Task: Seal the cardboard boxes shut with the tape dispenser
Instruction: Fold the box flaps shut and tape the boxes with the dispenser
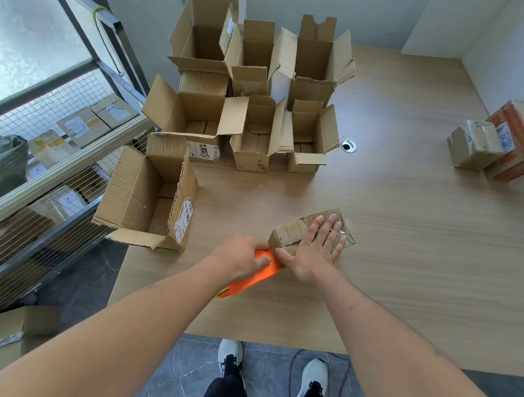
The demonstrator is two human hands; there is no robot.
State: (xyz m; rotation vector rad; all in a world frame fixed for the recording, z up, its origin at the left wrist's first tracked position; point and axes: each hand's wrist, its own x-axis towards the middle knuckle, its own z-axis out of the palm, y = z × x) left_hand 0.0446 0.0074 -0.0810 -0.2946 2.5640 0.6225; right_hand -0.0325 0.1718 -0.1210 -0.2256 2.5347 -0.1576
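A small closed cardboard box (289, 231) lies on the wooden table (404, 236) near its front edge. My right hand (316, 246) presses flat on the box's top, fingers spread. An orange tape dispenser (258, 275) touches the box's near left end, and my left hand (244, 255) grips it from above. Shiny clear tape shows on the box top by my right fingertips.
Several open empty cardboard boxes (245, 91) crowd the table's far left, the nearest (151, 198) at the left edge. Two taped boxes (494, 143) sit at the far right. A wire shelf (44, 162) with parcels stands left of the table.
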